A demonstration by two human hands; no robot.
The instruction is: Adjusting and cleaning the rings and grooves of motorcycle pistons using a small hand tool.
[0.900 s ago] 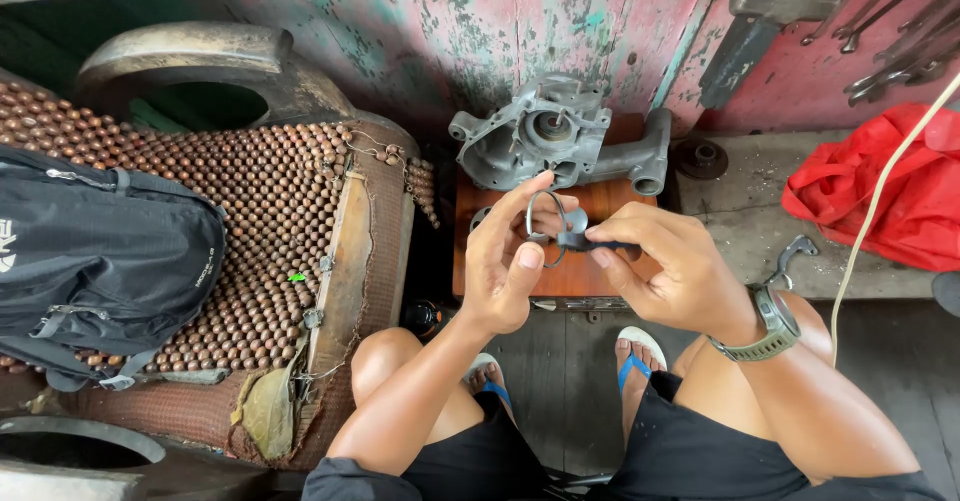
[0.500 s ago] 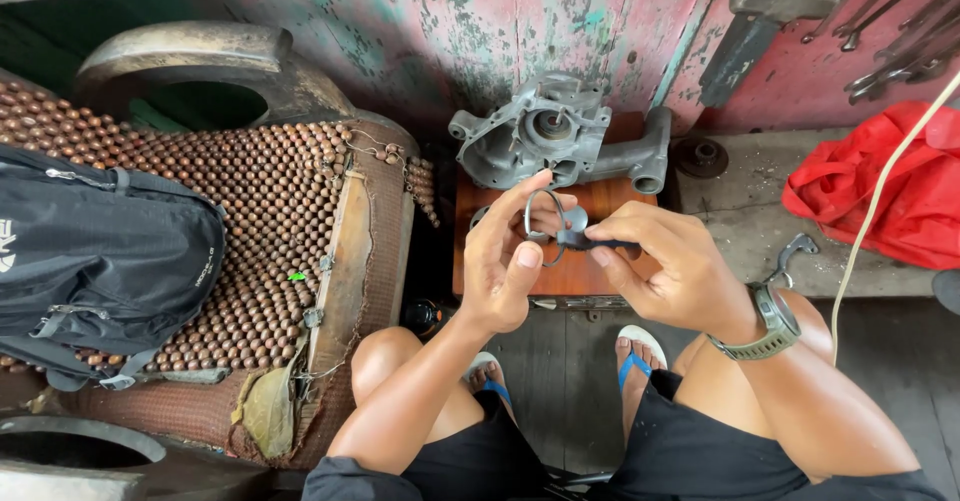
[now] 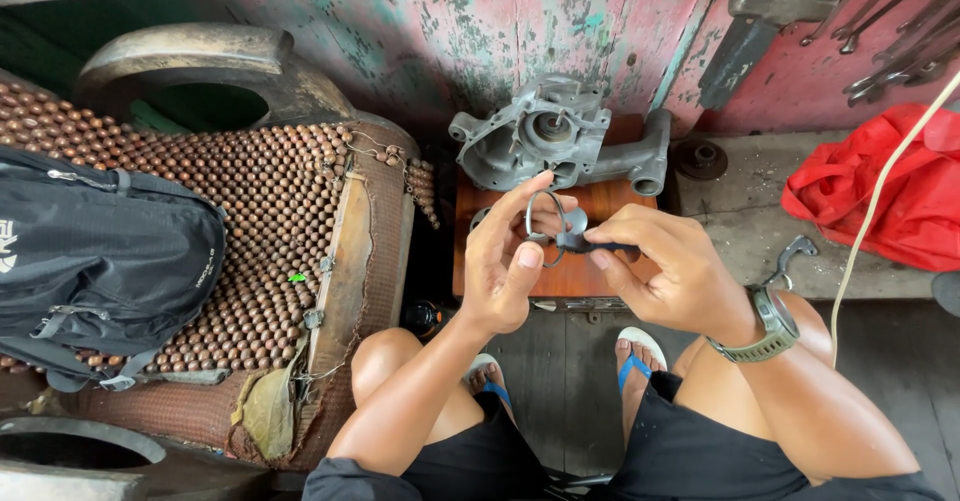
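Note:
My left hand (image 3: 508, 261) pinches a thin metal ring (image 3: 545, 223) between thumb and fingers at the middle of the head view. My right hand (image 3: 668, 273), with a green watch on the wrist, grips a small dark-handled tool (image 3: 592, 247) whose tip meets the ring. Both hands hover above a reddish wooden board (image 3: 590, 273). On the board's far edge lies a grey cast-metal engine casing (image 3: 552, 145) with a round bore.
A black backpack (image 3: 95, 261) lies on a wooden-bead seat cover (image 3: 270, 221) at the left. A red cloth (image 3: 890, 191) and a pale cord (image 3: 870, 211) are at the right. Wrenches (image 3: 890, 31) hang on the peeling red wall. A small metal tool (image 3: 790, 259) rests by my right knee.

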